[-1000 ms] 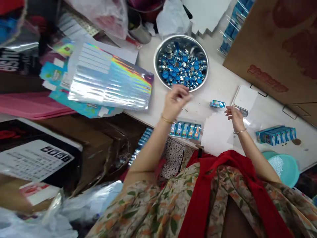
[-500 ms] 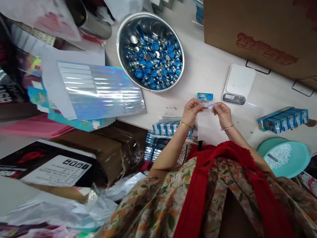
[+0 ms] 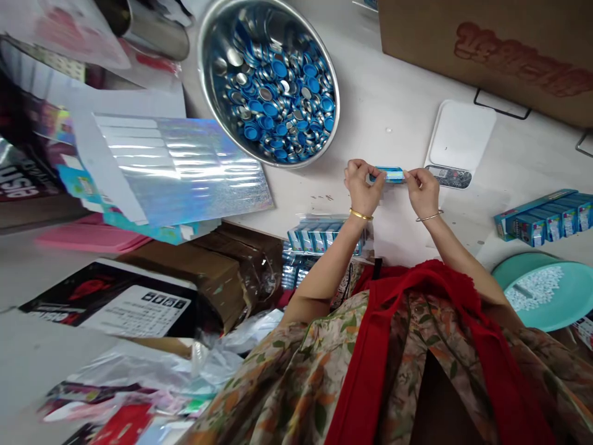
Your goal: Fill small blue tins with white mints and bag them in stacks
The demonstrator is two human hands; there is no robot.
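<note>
My left hand (image 3: 362, 187) and my right hand (image 3: 422, 189) meet over the white table, each pinching one end of a small blue packet (image 3: 390, 175). The fingers of both hands are closed on it. Just behind them stands a steel bowl (image 3: 217, 37) filled with several blue and silver caps (image 3: 278, 102). A white digital scale (image 3: 458, 143) lies directly to the right of my right hand.
A holographic sheet stack (image 3: 180, 170) lies at left. A cardboard box (image 3: 486, 49) stands at the back right. Blue small boxes (image 3: 542, 219) sit at right, more blue packs (image 3: 319, 238) at the table edge. A teal basin (image 3: 551, 290) holds white bits.
My left hand came back from the bowl and joined my right hand. Both hands then moved forward onto the blue packet that lay on the table. The view shifted closer.
</note>
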